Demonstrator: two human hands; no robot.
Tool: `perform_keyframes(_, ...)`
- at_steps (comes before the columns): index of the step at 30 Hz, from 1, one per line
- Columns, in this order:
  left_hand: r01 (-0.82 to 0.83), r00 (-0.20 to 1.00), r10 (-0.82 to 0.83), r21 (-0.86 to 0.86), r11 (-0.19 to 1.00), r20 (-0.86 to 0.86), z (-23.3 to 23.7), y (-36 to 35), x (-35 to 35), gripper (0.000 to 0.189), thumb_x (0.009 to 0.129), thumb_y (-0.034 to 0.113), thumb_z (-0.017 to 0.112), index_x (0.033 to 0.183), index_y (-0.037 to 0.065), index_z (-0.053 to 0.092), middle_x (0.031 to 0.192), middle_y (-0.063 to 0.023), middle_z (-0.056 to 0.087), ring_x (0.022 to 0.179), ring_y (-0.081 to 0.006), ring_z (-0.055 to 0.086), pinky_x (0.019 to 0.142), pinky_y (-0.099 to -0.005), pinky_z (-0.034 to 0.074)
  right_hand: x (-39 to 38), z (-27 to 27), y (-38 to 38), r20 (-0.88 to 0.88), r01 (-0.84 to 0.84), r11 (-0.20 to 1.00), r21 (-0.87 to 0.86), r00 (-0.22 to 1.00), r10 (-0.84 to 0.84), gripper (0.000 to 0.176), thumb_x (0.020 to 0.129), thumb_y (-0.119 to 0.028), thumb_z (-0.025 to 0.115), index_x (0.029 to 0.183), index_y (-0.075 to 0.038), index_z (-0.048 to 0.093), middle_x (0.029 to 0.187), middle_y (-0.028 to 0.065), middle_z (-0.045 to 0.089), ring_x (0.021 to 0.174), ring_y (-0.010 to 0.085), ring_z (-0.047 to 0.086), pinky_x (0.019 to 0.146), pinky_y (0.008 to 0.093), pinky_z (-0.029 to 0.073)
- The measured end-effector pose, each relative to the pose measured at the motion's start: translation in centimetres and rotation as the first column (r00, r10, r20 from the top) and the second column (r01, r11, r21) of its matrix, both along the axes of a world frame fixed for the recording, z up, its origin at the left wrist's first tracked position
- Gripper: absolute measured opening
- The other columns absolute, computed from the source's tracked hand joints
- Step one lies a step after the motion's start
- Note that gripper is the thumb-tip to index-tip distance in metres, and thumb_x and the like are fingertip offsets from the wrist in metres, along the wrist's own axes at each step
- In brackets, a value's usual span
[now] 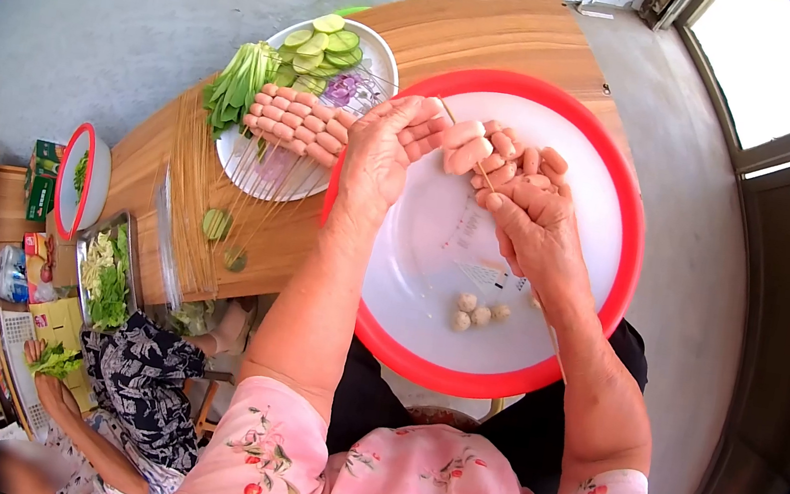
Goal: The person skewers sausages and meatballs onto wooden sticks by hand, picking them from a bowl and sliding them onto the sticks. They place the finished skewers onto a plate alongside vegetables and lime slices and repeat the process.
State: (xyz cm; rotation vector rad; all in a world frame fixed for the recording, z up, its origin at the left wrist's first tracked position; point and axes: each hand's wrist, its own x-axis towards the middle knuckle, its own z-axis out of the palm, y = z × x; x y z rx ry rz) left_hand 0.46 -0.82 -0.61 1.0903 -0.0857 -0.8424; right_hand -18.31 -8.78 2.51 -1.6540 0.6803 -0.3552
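Between my hands, over the red-rimmed basin [628, 280], a bamboo skewer [447, 110] slants with short pink sausages [470, 151] threaded on it. My right hand [544, 230] pinches its lower end between thumb and finger. At the upper end, the curled fingers of my left hand [380, 149] close on the skewer beside the sausages. Loose sausages [531, 163] lie heaped in the basin just behind my right hand, which partly hides them. Several pale meatballs [479, 315] sit at the near side of the basin.
On the wooden table [507, 25], a white plate [383, 46] bears skewered sausages [297, 122], cucumber slices [341, 42], greens [241, 84] and purple onion. Bare bamboo skewers [186, 208] lie left of it. A seated person at lower left holds leafy greens [56, 361] near a tray of lettuce [113, 278].
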Motion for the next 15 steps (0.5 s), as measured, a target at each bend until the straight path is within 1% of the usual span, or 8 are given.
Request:
perform_keyframes(3, -0.041, 0.998, 0.041, 0.016, 0.999, 0.047, 0.43, 0.29, 0.13, 0.021, 0.09, 0.014, 0.057, 0.1, -0.004, 0.054, 0.093, -0.0147, 0.064, 0.082, -0.0234, 0.064, 0.075, -0.0338, 0.054, -0.11, 0.49, 0.45, 0.005, -0.063, 0.996, -0.061, 0.998, 0.063, 0.022, 0.087, -0.011, 0.059, 0.07, 0.003, 0.061, 0.049, 0.0007, 0.048, 0.046, 0.0079, 0.044, 0.044, 0.0251, 0.036)
perform_keyframes(5, -0.077, 0.996, 0.076, 0.012, 0.997, 0.048, 0.89, 0.31, -0.13, 0.021, 0.091, 0.016, 0.055, 0.098, -0.004, 0.055, 0.093, -0.0145, 0.064, 0.083, -0.0245, 0.064, 0.075, -0.0343, 0.053, -0.11, 0.73, 0.71, -0.009, -0.087, 0.996, 0.014, 0.996, 0.087, 0.019, 0.088, -0.012, 0.059, 0.076, 0.003, 0.064, 0.051, 0.0002, 0.047, 0.047, 0.0074, 0.044, 0.044, 0.0249, 0.036)
perform_keyframes(6, -0.079, 0.996, 0.079, 0.011, 0.997, 0.049, 0.88, 0.29, -0.12, 0.021, 0.091, 0.016, 0.055, 0.098, -0.004, 0.055, 0.093, -0.0145, 0.064, 0.083, -0.0245, 0.064, 0.075, -0.0343, 0.053, -0.05, 0.72, 0.7, -0.008, -0.089, 0.996, 0.013, 0.996, 0.089, 0.019, 0.088, -0.012, 0.059, 0.076, 0.003, 0.064, 0.051, 0.0002, 0.047, 0.047, 0.0074, 0.044, 0.044, 0.0249, 0.036)
perform_keyframes(8, -0.09, 0.995, 0.091, -0.015, 0.996, 0.046, 0.86, 0.27, -0.14, 0.021, 0.092, 0.016, 0.053, 0.097, -0.004, 0.055, 0.092, -0.015, 0.064, 0.083, -0.0253, 0.064, 0.073, -0.0347, 0.053, -0.1, 0.62, 0.63, -0.014, -0.12, 0.993, 0.013, 0.993, 0.121, 0.017, 0.088, -0.012, 0.059, 0.082, 0.003, 0.065, 0.052, 0.0002, 0.048, 0.047, 0.0072, 0.044, 0.045, 0.0247, 0.036)
perform_keyframes(15, -0.089, 0.994, 0.09, -0.015, 0.996, 0.059, 0.64, 0.09, 0.03, 0.019, 0.092, 0.015, 0.052, 0.097, -0.004, 0.054, 0.093, -0.0157, 0.063, 0.084, -0.0255, 0.064, 0.073, -0.0349, 0.053, 0.04, 0.16, 0.55, -0.028, -0.095, 0.993, 0.073, 0.995, 0.097, 0.018, 0.088, -0.013, 0.059, 0.083, 0.003, 0.065, 0.052, -0.0001, 0.048, 0.047, 0.0069, 0.045, 0.045, 0.024, 0.036)
